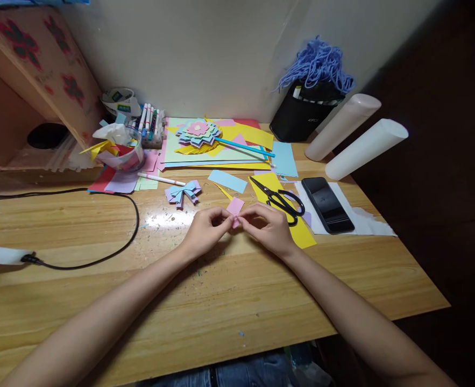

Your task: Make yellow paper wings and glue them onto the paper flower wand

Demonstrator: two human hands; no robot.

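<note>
A small piece of pink paper [235,206] is pinched between my two hands, just above the wooden table. My left hand [206,230] grips its lower left side with thumb and forefinger. From the other side my right hand [268,228] pinches the paper near the same spot, the fingertips almost meeting. The fingers partly hide the paper's lower end. Black-handled scissors [279,200] lie on a yellow sheet [302,232] beside my right hand. To the left of the paper rests a folded purple and blue paper bow [183,194].
A layered paper flower [199,131] with a blue stick lies on stacked coloured paper at the back. A phone [327,205] and two white cylinders [367,149] stand or lie to the right. A black cable [137,226] curves across the left. Small scraps dot the wooden table [172,322].
</note>
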